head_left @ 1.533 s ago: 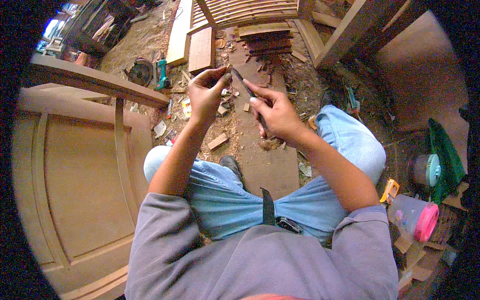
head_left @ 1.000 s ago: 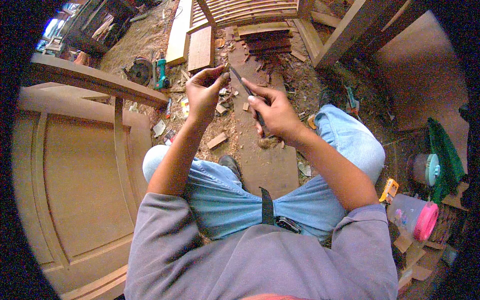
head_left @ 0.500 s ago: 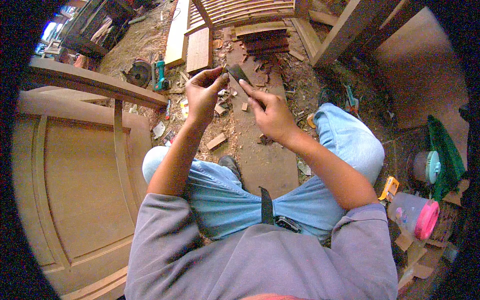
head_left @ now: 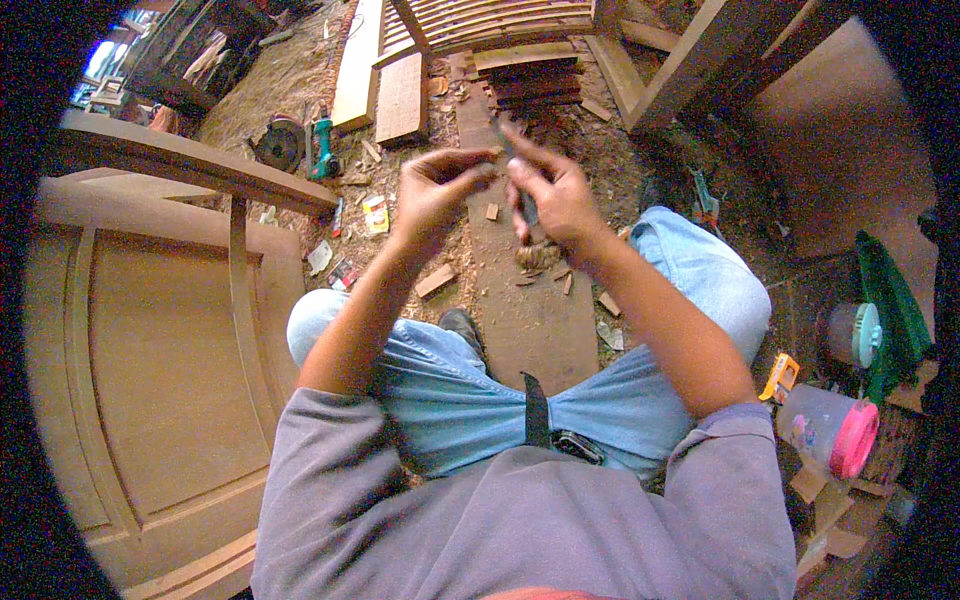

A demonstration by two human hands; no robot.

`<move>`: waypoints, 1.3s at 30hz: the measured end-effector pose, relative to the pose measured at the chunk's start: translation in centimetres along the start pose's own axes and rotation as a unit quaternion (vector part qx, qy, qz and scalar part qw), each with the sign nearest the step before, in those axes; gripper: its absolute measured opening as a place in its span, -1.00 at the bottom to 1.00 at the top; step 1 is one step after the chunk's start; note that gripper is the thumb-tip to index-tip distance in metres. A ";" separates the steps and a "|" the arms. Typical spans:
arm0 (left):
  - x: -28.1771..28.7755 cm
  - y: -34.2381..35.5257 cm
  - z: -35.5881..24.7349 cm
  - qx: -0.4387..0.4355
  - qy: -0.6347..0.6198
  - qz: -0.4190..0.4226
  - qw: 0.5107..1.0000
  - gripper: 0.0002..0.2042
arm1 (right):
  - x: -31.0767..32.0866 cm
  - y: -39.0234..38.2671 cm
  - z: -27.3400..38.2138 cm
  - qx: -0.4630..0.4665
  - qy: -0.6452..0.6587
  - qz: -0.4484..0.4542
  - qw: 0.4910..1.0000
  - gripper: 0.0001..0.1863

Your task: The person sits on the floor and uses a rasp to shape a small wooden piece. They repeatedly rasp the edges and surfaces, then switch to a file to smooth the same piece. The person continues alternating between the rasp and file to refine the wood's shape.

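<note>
I sit with both hands raised in front of my knees. My right hand (head_left: 556, 196) is closed around a dark narrow hand tool (head_left: 524, 205), whose tip points up toward my left fingertips. My left hand (head_left: 432, 192) pinches a small piece (head_left: 489, 155) between thumb and fingers; it is too small to make out. The two hands almost touch at the fingertips. Below them a wooden plank (head_left: 535, 320) lies on the ground between my legs, with a heap of wood shavings (head_left: 540, 256) on it.
A large wooden door panel (head_left: 150, 350) lies on my left. A green power tool (head_left: 322, 146) and a circular saw (head_left: 279, 145) sit on the littered ground ahead. A slatted frame (head_left: 500, 18) is at the top. A pink-lidded jar (head_left: 832, 432) and a yellow tape measure (head_left: 780, 376) are at right.
My right hand has moved up and left, bringing the tool's tip close to my left fingertips. The left hand has stayed nearly in place.
</note>
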State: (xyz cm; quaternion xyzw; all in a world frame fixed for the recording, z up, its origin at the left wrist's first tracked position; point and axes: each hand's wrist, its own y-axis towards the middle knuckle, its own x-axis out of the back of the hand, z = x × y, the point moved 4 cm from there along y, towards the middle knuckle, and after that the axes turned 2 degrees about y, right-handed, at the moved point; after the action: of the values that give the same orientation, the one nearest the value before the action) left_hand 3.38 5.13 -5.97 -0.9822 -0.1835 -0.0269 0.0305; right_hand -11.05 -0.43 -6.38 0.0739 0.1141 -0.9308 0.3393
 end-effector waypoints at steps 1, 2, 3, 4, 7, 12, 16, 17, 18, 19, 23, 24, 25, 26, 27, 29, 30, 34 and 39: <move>-1.0 -0.4 -0.1 -0.008 -0.025 0.033 0.999 -0.77 | 0.7 0.4 0.5 0.027 -0.030 -0.038 0.998 -0.57; -0.9 -0.4 -0.3 -0.018 -0.035 0.008 0.999 -0.77 | 0.8 0.6 0.7 0.048 -0.004 -0.012 0.999 -0.56; -0.9 -0.4 -0.3 -0.018 -0.044 -0.001 0.999 -0.77 | 1.2 0.8 0.9 0.045 0.033 -0.009 0.998 -0.56; -0.7 -0.2 -0.6 -0.039 -0.059 -0.007 0.997 -0.77 | 1.5 0.8 1.0 0.043 0.073 -0.004 0.996 -0.56; 0.5 0.3 -0.1 0.021 -0.137 -0.049 0.989 -0.76 | 1.9 0.2 1.4 0.041 0.029 0.002 0.999 -0.54; 1.9 0.9 0.4 0.033 -0.187 -0.066 0.980 -0.74 | 0.8 -1.0 1.9 0.030 -0.085 0.045 0.995 -0.54; 2.3 1.2 0.6 0.053 -0.211 -0.073 0.973 -0.74 | 0.0 -1.5 1.7 0.028 -0.116 0.081 0.990 -0.54; 2.4 1.2 0.7 0.066 -0.229 -0.072 0.968 -0.75 | 0.0 -1.6 1.6 0.026 -0.111 0.084 0.990 -0.54; 2.4 1.2 0.7 0.079 -0.248 -0.071 0.963 -0.75 | 0.0 -1.7 1.5 0.023 -0.106 0.086 0.990 -0.54; 2.5 1.2 0.7 0.080 -0.247 -0.070 0.963 -0.75 | 0.0 -1.7 1.4 0.021 -0.104 0.086 0.991 -0.54; 2.6 1.3 0.8 0.089 -0.248 -0.067 0.962 -0.74 | 0.1 -1.7 1.2 0.018 -0.108 0.086 0.990 -0.54; 2.6 1.4 0.8 0.088 -0.252 -0.064 0.962 -0.74 | 0.0 -1.7 1.2 0.022 -0.111 0.090 0.990 -0.53; 2.6 1.3 0.8 0.089 -0.240 -0.065 0.964 -0.73 | 0.0 -1.6 1.2 0.022 -0.111 0.088 0.990 -0.54; 2.5 1.3 0.8 0.086 -0.231 -0.063 0.967 -0.72 | 0.0 -1.6 1.3 0.025 -0.111 0.088 0.990 -0.54; 2.4 1.3 0.7 0.082 -0.222 -0.060 0.970 -0.71 | 0.0 -1.6 1.3 0.029 -0.110 0.088 0.990 -0.54; 2.4 1.3 0.5 0.066 -0.197 -0.063 0.976 -0.71 | 0.0 -1.7 1.3 0.020 -0.101 0.087 0.991 -0.54; 2.4 1.3 0.3 0.058 -0.184 -0.064 0.979 -0.70 | 0.0 -1.7 1.3 0.008 -0.100 0.083 0.991 -0.54; 2.4 1.1 -0.2 0.053 -0.138 -0.061 0.987 -0.71 | 0.1 -1.8 1.5 0.014 -0.113 0.077 0.991 -0.53; 2.2 1.1 -0.6 0.035 -0.050 -0.063 0.996 -0.73 | 0.1 -1.7 1.6 0.018 -0.123 0.074 0.990 -0.54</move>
State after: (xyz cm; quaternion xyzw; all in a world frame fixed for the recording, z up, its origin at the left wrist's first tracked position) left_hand 5.83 4.89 -5.31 -0.9671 -0.2473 0.0268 0.0538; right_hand -12.33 0.34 -4.56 -0.0264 0.0492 -0.9069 0.4175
